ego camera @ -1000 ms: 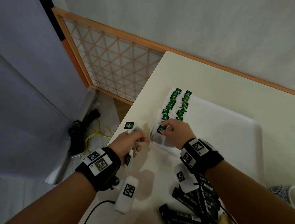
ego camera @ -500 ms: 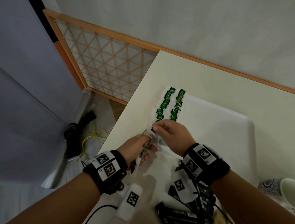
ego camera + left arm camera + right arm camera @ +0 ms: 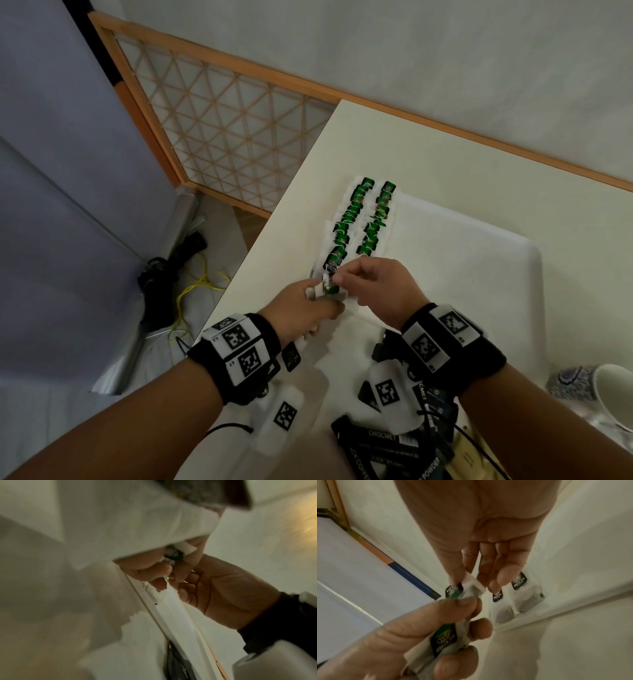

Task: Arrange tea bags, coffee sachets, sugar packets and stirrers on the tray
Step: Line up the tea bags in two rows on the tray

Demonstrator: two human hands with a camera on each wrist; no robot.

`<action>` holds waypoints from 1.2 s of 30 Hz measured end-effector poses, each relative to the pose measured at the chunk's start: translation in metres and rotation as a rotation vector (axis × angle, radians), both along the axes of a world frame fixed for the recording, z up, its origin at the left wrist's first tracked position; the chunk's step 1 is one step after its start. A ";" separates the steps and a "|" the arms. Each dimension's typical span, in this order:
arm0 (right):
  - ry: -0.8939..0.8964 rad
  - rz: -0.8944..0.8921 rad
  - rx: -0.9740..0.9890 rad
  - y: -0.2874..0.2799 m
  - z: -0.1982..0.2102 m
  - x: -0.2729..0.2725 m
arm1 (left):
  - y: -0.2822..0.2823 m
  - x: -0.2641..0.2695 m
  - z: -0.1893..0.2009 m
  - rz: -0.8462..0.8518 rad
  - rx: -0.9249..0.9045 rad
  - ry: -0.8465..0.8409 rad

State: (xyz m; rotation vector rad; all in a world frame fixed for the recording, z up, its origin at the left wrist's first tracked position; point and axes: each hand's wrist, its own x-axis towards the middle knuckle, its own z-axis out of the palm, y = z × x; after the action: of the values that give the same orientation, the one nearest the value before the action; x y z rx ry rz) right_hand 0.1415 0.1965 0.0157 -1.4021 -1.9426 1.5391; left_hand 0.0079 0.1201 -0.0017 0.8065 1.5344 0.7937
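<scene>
Roughly two rows of tea bags (image 3: 359,222) on tray (image 3: 496,274) — left hand (image 3: 301,308) gripping several, right hand (image 3: 376,291) pinching one.

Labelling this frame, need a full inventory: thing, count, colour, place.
tea bags in rows: two rows, count unclear, white with green tags, left end of tray
tray: one, white, on table
tea bags in hands: a few, white with green tags, near end of rows
dark sachets: several, black, table near the person
cup: one, white, right edge, on patterned saucer
table: one, cream
lattice screen: one, wooden frame, left of table
cables: yellow and black, floor
left hand: grips tea bags
right hand: pinches one bag's top
</scene>
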 end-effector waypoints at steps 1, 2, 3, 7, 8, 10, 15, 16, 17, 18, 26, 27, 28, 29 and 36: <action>0.030 -0.023 -0.013 0.001 0.000 0.001 | -0.001 -0.002 -0.001 0.017 0.002 -0.001; 0.047 -0.040 -0.025 0.001 0.000 0.002 | -0.001 -0.003 -0.001 0.030 0.003 -0.004; 0.054 -0.049 -0.032 0.002 -0.001 0.002 | -0.002 -0.004 -0.001 0.034 0.005 -0.006; 0.060 -0.078 -0.049 0.001 -0.003 0.005 | -0.004 -0.005 0.000 0.044 -0.017 -0.013; 0.059 -0.088 -0.052 0.000 -0.003 0.005 | -0.005 -0.005 0.001 0.047 -0.025 -0.014; 0.071 -0.122 -0.072 -0.001 -0.003 0.007 | -0.005 -0.005 0.003 0.049 -0.028 -0.024; 0.130 -0.259 -0.126 -0.003 -0.001 0.014 | -0.008 -0.007 0.002 0.163 -0.037 -0.056; 0.141 -0.282 -0.129 -0.003 0.000 0.015 | -0.008 -0.008 0.002 0.182 -0.029 -0.075; 0.149 -0.293 -0.130 -0.004 0.000 0.016 | -0.008 -0.007 0.003 0.188 -0.018 -0.091; 0.155 -0.291 -0.137 -0.005 0.000 0.015 | -0.008 -0.007 0.004 0.183 -0.008 -0.104; 0.002 -0.102 0.034 -0.020 -0.016 0.015 | -0.002 -0.004 0.001 0.189 0.080 -0.043; -0.020 -0.045 0.118 -0.020 -0.017 0.018 | -0.002 -0.005 0.000 0.152 0.101 0.019; -0.023 0.027 0.186 -0.020 -0.016 0.020 | -0.002 -0.006 -0.001 0.088 0.127 0.091; -0.032 0.116 0.250 -0.020 -0.013 0.021 | -0.003 -0.008 -0.002 0.017 0.155 0.162; -0.277 0.229 0.355 -0.012 -0.010 0.022 | -0.001 -0.013 -0.004 -0.007 0.194 0.185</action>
State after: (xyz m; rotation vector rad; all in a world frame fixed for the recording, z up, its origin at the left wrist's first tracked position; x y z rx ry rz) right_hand 0.1631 0.1850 0.0054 -1.3279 -2.4684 1.0471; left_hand -0.0047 0.1187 -0.0057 1.0520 1.6325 0.8923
